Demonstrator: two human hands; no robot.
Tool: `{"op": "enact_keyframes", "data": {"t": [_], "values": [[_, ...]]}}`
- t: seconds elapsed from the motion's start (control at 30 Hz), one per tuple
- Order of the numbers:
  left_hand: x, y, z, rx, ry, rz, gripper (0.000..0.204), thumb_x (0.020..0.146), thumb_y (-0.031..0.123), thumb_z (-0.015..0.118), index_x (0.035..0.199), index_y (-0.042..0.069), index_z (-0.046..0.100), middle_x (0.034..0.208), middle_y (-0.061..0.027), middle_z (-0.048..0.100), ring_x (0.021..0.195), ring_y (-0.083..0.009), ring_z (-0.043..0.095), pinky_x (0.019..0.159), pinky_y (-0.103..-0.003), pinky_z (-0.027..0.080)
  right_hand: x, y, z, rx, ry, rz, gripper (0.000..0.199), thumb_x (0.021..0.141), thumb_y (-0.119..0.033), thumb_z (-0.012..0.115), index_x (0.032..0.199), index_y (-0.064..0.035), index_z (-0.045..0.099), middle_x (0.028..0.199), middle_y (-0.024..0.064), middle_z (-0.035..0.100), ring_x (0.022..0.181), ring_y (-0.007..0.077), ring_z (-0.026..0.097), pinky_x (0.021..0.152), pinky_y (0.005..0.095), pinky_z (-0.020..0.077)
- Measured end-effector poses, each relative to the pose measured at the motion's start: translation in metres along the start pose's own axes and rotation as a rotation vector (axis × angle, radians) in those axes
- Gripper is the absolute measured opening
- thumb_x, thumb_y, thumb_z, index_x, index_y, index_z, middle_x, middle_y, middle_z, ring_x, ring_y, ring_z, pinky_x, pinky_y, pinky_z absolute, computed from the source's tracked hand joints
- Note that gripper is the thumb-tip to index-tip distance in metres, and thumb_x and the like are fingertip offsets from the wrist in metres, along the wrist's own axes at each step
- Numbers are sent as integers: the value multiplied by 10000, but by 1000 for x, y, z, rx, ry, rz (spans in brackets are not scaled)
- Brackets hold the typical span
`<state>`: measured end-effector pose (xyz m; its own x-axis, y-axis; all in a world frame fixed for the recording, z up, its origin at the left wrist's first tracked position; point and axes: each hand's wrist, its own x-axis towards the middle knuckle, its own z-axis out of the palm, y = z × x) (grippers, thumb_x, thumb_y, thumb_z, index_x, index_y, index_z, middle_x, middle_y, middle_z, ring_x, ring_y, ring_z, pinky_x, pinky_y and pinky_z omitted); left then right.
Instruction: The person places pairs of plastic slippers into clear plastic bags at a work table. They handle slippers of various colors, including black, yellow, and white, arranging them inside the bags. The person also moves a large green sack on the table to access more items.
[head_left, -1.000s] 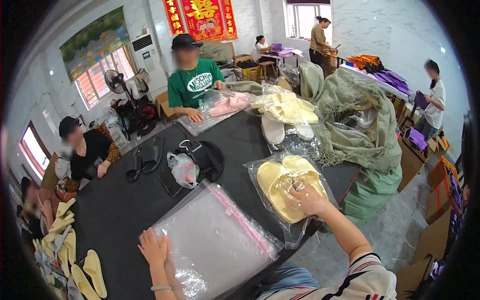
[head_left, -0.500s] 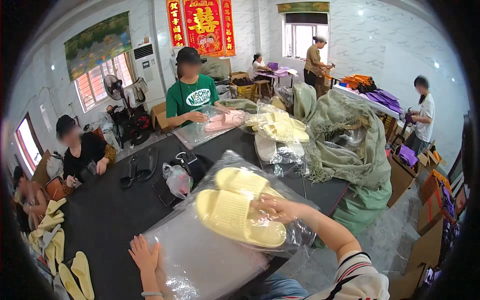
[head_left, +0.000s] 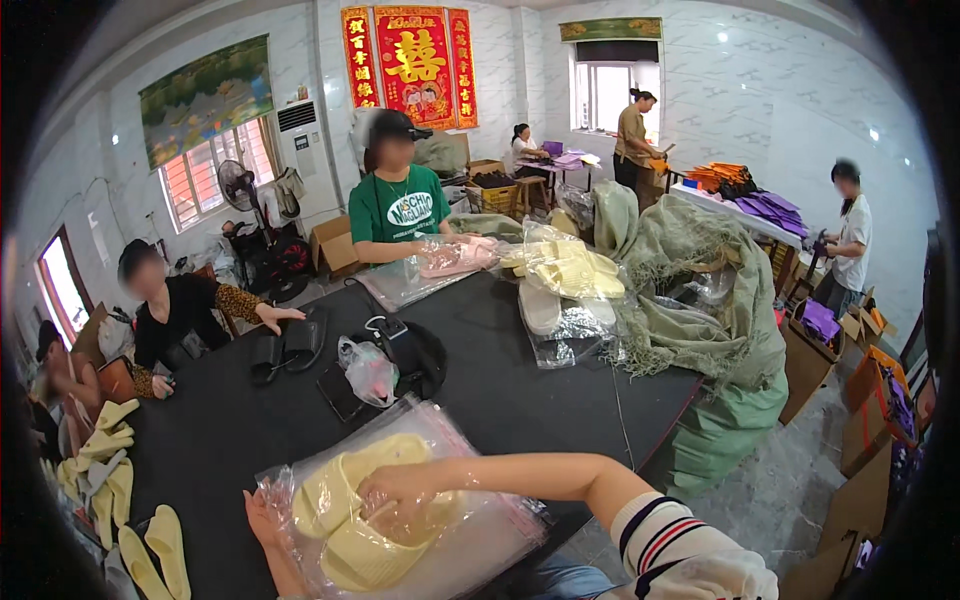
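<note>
Right hand reaches across from the right, fingers curled down onto a pair of pale yellow slippers in a clear plastic bag. Left hand sits at the bag's left edge, palm up under the film, fingers partly open, gripping the plastic. Bagged pair lies at the near edge of the black table, on a stack of flat clear bags.

Big grey-green sack slumps over the table's right end. Person in a green T-shirt at the far side handles a bagged pink pair. Pile of bagged yellow slippers sits right of that. Person in black at left touches black slippers. Small knotted bag mid-table. Loose yellow slippers far left.
</note>
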<state>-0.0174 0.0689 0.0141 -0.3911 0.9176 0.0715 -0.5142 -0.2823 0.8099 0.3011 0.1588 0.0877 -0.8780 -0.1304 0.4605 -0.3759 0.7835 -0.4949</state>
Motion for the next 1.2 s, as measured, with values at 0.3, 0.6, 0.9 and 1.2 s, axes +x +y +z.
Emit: {"op": "enact_keyframes", "data": {"t": [0.3, 0.6, 0.9, 1.2], "values": [[-2, -16, -20, 280, 50, -21, 257, 962, 206, 495, 1089, -8, 563, 986, -100, 618, 880, -184, 620, 755, -299, 529, -28, 0, 51, -319, 135, 46, 352, 858, -291, 574, 1177, -145, 609, 1294, 210, 457, 1175, 382, 452, 1021, 464, 329], [-6, -7, -10, 194, 97, 13, 263, 985, 222, 451, 1084, 0, 550, 992, -122, 625, 875, -227, 632, 781, -376, 543, -28, 1, 44, -271, 87, 117, 311, 832, -256, 593, 1129, -172, 633, 1100, 129, 544, 1066, 287, 515, 934, 426, 375], [-4, -12, -5, 372, 120, -13, 294, 994, 232, 437, 1169, 5, 498, 1048, -154, 606, 905, -249, 626, 800, -385, 548, -29, -15, 31, -286, 60, 130, 182, 787, -251, 642, 944, -160, 630, 930, 75, 513, 944, 252, 501, 807, 391, 379], [-8, -8, 11, 372, 127, -23, 345, 999, 220, 414, 1274, 12, 427, 1089, -173, 592, 929, -275, 627, 790, -372, 544, -30, -7, 18, -383, -59, 75, 170, 812, -253, 602, 958, -167, 617, 900, 68, 510, 913, 238, 504, 784, 364, 386]]}}
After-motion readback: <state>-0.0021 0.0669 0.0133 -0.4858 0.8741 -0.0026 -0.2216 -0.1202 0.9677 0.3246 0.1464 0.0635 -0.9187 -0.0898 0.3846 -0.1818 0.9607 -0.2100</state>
